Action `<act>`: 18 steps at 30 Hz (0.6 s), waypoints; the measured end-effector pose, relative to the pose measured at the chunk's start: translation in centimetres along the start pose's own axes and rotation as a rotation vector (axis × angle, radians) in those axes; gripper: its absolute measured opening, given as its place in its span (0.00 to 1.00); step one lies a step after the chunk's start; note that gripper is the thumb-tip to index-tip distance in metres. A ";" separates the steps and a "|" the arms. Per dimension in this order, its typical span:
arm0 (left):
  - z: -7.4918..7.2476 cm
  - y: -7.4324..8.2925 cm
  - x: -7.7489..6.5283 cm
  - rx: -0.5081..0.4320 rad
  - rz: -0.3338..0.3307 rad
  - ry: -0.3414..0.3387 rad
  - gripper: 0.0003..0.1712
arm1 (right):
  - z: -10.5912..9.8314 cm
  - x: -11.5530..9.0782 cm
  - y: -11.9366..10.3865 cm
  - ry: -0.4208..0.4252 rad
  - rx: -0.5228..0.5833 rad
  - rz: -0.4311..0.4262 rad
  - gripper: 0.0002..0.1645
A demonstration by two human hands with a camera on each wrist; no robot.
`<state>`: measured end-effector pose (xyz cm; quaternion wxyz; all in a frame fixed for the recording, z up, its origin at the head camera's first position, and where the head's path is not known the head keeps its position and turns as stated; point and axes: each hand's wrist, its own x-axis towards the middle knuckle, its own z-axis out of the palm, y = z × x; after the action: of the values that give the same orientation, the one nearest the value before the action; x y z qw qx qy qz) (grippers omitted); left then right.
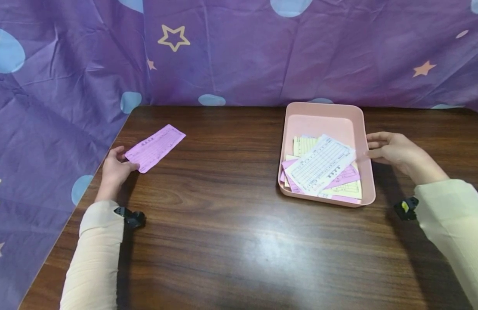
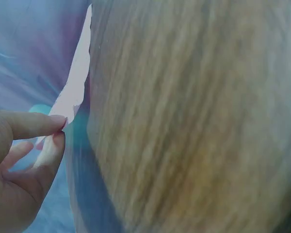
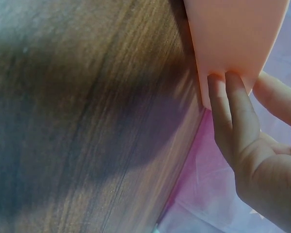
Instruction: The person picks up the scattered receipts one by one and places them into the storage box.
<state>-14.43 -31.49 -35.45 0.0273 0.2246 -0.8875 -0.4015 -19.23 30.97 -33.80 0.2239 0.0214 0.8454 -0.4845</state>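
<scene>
At the left of the table, my left hand (image 1: 116, 169) pinches the near-left end of a purple printed paper slip (image 1: 155, 148). The left wrist view shows thumb and finger meeting on this slip (image 2: 72, 92), seen nearly edge-on. My right hand (image 1: 403, 155) is at the right side of a pink tray (image 1: 320, 110). Seen from the right wrist, two fairly straight fingers (image 3: 242, 109) rest against the outer wall of the tray (image 3: 233, 39), and another digit is by its rim. Inside lie several overlapping paper slips, purple, yellow and white, with a white slip (image 1: 320, 165) on top.
The dark wood-grain table (image 1: 208, 232) spreads between and in front of the hands. A purple curtain (image 1: 231, 56) with stars and blue spots hangs behind it and down its left side. Small black devices (image 1: 131, 217) are strapped at the wrists.
</scene>
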 end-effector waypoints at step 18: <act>1.3 3.6 -0.6 -0.387 0.058 -0.007 0.41 | -0.5 0.7 0.9 -0.002 -0.007 -0.009 0.37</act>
<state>-15.53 -28.22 -33.66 0.0787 0.1880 -0.7999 -0.5645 -19.80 31.74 -34.64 0.2226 0.0166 0.8469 -0.4827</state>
